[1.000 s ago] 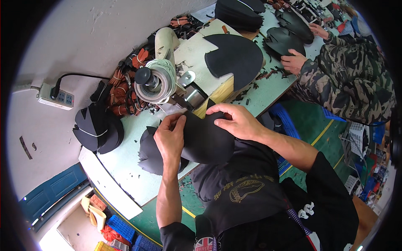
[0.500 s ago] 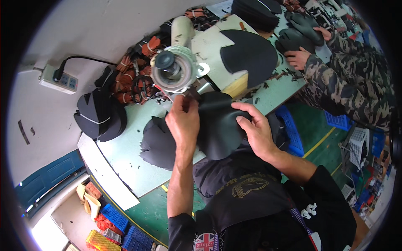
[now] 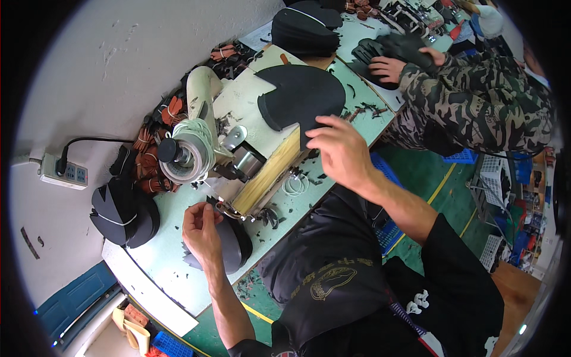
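My left hand (image 3: 202,233) is closed at the near left of the machine, its fingertips pinching the edge of a black leather-like piece (image 3: 234,243). That piece lies over a stack of similar notched pieces, partly hidden by the hand. My right hand (image 3: 340,152) is raised with fingers apart and holds nothing. It is just in front of a pile of black curved pieces (image 3: 303,95) with a zigzag notch, lying on the machine's pale bed (image 3: 238,101). Between my hands stands the machine head (image 3: 187,156), wrapped with pale tubing, beside a yellowish wooden block (image 3: 270,169).
A tied black stack (image 3: 124,214) stands left on the green table (image 3: 172,268); another tied stack (image 3: 304,30) stands at the back. Bundled brown pieces (image 3: 146,149) line the wall near a power socket (image 3: 65,172). A co-worker in camouflage sleeves (image 3: 446,89) handles black pieces at right.
The black piece held between both hands has gone from the front of the machine to the left stack with my left hand. My right hand has let go and moved up toward the pile.
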Action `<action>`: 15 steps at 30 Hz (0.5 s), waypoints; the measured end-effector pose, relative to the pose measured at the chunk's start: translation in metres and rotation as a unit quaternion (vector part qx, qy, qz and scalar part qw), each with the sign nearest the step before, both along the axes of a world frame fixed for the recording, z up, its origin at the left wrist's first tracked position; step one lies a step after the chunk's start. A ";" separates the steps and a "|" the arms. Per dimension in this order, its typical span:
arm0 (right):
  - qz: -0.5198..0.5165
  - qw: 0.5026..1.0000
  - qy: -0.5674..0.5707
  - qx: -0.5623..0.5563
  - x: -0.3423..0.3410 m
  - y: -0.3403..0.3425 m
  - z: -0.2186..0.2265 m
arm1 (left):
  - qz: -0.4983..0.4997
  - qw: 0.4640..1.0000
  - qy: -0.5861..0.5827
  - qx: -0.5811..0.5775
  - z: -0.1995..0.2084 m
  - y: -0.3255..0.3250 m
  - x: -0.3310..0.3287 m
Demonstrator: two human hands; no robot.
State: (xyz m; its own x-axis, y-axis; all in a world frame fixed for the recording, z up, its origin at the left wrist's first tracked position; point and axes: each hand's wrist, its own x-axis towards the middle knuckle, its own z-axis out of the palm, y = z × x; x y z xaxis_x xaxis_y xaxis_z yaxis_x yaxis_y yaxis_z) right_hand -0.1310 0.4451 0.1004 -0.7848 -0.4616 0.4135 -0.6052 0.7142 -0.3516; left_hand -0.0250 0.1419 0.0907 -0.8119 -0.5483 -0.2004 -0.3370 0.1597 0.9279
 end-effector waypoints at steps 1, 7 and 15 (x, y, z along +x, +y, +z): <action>0.001 0.999 0.024 -0.025 0.007 -0.011 0.011 | -0.008 1.000 -0.016 -0.015 0.003 -0.003 0.000; 0.134 0.979 -0.097 -0.121 0.063 -0.066 -0.012 | -0.055 0.990 -0.047 -0.123 0.001 -0.012 -0.034; 0.194 0.980 -0.031 -0.019 0.063 -0.111 -0.027 | -0.212 0.921 0.039 -0.323 -0.009 -0.022 -0.093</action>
State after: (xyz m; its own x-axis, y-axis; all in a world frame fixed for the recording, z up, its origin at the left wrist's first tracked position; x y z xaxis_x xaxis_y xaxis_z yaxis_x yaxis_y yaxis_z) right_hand -0.0683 0.3346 0.0736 -0.5770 -0.7161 0.3927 -0.8055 0.4196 -0.4184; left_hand -0.1178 0.1194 0.0814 -0.9788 -0.1622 0.1247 -0.0529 0.7893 0.6117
